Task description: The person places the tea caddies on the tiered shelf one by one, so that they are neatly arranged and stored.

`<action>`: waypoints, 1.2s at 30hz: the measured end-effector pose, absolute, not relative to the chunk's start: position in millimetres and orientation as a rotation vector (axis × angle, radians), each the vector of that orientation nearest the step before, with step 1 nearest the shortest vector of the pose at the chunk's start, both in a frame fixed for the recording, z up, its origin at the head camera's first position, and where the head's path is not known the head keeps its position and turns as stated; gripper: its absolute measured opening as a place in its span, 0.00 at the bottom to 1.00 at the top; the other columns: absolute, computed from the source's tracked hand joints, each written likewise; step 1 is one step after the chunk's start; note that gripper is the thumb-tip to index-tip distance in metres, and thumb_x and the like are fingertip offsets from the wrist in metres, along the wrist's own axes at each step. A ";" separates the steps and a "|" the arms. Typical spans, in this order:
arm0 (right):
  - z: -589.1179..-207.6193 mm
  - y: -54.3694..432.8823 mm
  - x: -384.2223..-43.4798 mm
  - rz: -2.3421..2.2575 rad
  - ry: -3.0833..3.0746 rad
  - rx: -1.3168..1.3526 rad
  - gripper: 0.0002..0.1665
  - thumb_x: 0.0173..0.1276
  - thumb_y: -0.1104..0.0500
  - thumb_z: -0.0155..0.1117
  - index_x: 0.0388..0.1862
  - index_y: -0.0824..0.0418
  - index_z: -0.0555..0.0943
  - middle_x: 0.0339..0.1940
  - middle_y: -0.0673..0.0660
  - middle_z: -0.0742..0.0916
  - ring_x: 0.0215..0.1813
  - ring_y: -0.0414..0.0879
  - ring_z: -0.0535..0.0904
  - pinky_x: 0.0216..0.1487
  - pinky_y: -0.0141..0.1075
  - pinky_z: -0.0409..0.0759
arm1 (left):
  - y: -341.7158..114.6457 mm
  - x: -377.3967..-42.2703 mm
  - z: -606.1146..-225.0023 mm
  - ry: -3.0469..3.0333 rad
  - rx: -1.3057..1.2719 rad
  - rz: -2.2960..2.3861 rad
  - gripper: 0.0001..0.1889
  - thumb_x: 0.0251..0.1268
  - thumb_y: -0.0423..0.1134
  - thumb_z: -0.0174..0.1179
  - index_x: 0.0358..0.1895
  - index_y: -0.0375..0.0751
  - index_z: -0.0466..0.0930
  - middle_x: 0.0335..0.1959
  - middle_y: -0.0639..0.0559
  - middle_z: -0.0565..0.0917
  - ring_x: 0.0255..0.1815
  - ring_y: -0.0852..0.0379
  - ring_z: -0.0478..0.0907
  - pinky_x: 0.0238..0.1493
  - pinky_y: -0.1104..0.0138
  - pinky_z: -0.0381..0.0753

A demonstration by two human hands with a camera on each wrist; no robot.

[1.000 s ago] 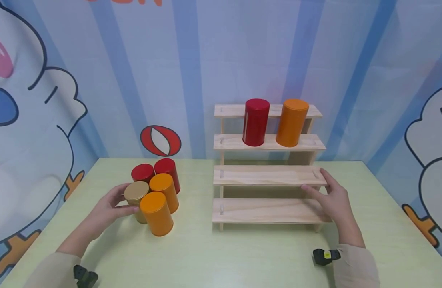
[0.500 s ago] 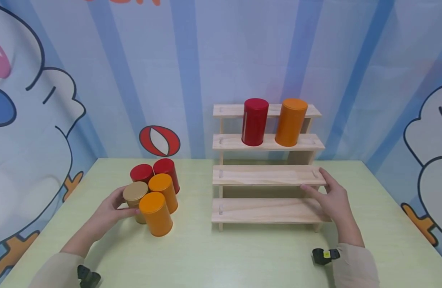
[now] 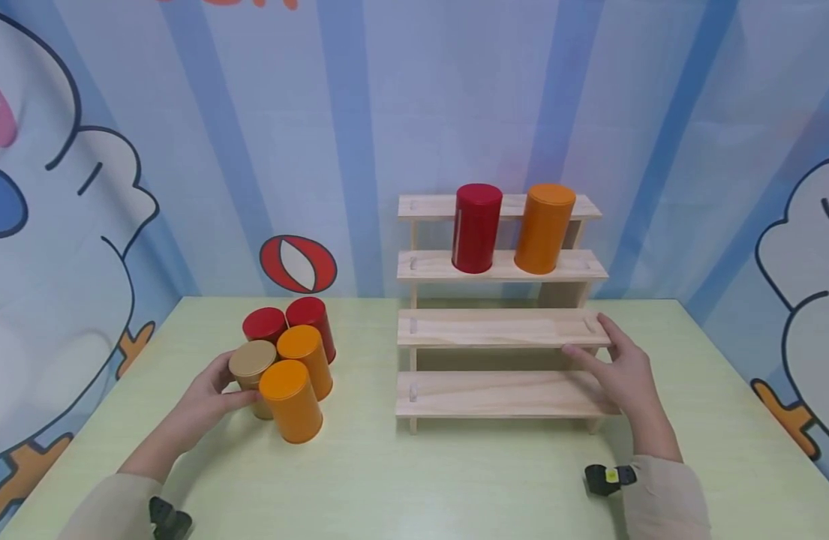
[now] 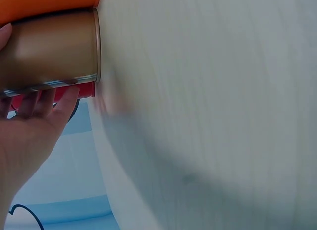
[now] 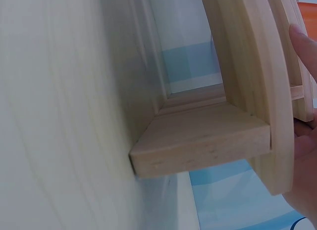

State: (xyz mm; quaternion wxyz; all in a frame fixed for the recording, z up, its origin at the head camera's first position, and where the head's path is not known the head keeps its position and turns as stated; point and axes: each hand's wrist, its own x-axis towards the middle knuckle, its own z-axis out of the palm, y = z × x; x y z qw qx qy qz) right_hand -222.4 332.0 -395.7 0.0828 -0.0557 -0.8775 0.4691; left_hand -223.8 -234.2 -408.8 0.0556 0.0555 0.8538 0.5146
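My left hand [image 3: 205,401] has its thumb and fingers around a gold can [image 3: 253,361], which stands upright on the table. In the left wrist view, the thumb lies on one side of that gold can [image 4: 54,51] and the fingers on the other. Two orange cans [image 3: 291,405] and two red cans [image 3: 310,322] stand close around it. At the right, my right hand [image 3: 623,375] grips the right end of the third board down of a wooden tiered shelf [image 3: 495,328], thumb at its front edge. Part of the right fingers is hidden behind the board.
A red can [image 3: 477,229] and an orange can [image 3: 545,229] stand on the shelf's second board from the top. The pale green table [image 3: 387,480] ends at a blue striped backdrop [image 3: 306,150] with cartoon figures.
The left hand's fingers and thumb have settled closer around the gold can, and the left forearm has shifted slightly right. The right hand keeps its place on the shelf.
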 end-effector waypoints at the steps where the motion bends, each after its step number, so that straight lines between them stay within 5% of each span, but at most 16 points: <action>1: -395.7 331.9 -222.6 1.401 -2.618 -0.164 0.59 0.60 0.36 0.66 0.79 0.53 0.44 0.77 0.66 0.55 0.76 0.65 0.49 0.70 0.61 0.57 | -234.6 -223.8 -409.0 2.593 0.174 1.566 0.43 0.62 0.41 0.65 0.73 0.34 0.49 0.73 0.32 0.56 0.72 0.32 0.50 0.65 0.34 0.56; 17: -394.9 331.1 -221.4 1.402 -2.626 -0.169 0.59 0.61 0.36 0.65 0.79 0.54 0.44 0.78 0.66 0.54 0.76 0.65 0.48 0.70 0.60 0.56 | -246.7 -218.7 -391.7 2.694 0.165 1.513 0.43 0.62 0.44 0.65 0.73 0.34 0.50 0.71 0.32 0.60 0.70 0.32 0.54 0.63 0.32 0.56; 36: -395.5 331.1 -222.1 1.402 -2.624 -0.177 0.60 0.60 0.35 0.65 0.79 0.53 0.44 0.78 0.65 0.55 0.77 0.65 0.48 0.70 0.61 0.56 | -254.3 -206.3 -307.0 2.831 0.252 1.321 0.44 0.63 0.48 0.64 0.74 0.36 0.48 0.70 0.31 0.61 0.70 0.29 0.54 0.59 0.30 0.58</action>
